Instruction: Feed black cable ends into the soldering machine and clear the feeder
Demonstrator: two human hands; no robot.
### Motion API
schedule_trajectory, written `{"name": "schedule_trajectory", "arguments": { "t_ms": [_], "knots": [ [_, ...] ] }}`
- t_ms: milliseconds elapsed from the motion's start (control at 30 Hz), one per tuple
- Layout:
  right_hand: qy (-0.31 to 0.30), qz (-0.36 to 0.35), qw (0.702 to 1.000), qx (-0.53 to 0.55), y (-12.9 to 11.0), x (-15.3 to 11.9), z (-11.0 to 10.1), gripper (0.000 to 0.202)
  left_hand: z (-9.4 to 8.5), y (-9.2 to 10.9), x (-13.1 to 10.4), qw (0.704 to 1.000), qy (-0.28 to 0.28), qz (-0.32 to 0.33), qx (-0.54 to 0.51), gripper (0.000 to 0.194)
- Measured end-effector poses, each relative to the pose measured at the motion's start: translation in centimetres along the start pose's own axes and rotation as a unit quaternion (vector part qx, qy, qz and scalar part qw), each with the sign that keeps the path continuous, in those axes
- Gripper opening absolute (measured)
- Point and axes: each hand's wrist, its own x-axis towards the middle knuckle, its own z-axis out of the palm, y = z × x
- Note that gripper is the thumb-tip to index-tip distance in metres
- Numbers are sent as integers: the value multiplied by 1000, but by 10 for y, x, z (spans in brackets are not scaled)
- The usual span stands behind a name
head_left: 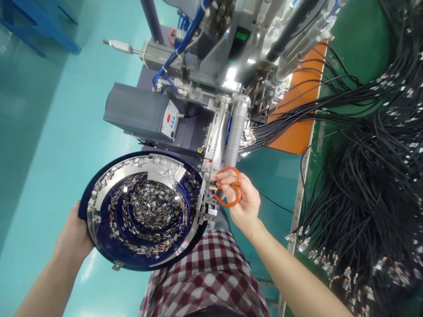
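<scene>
A big blue bowl sits with a metal track along its right edge. The left hand touches the bowl's left side; its fingers are hidden, so I cannot tell how open they are. The right hand has bent, nearly closed fingers, holding scissors by the orange loops, beside the track. Small metal bits fill the bowl's middle.

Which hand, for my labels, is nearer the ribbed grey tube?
Right. The right hand, holding orange handles, is near the lower end of the ribbed tube; the left hand is farther, at the left side of the blue bowl.
</scene>
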Motion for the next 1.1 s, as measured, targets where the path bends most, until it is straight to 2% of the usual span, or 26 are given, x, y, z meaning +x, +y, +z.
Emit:
{"name": "schedule_trajectory", "arguments": {
  "t_ms": [200, 400, 600, 833, 1033, 1100],
  "knots": [
    [-37, 21, 999, 18, -4, -18, -1, 12, -3, -3, 1, 999, -38, 22, -13, 29],
    [-10, 17, 1000, 17, -8, -24, -3, 13, -3, -5, 2, 998, -35, 34, -25, 25],
    [-30, -15, 999, -6, -9, -25, -1, 16, 1, -7, 3, 998, -34, 46, -35, 21],
    [-20, -1, 999, 28, -11, -33, -3, 17, -1, -8, 4, 998, -25, 47, -43, 24],
    [-50, 21, 998, 40, -9, -35, -2, 13, -2, -9, 6, 997, -29, 50, -45, 23],
    [-41, 15, 999, 30, -7, -33, -1, 13, -1, -9, 6, 997, -33, 46, -48, 23]
  ]
}}
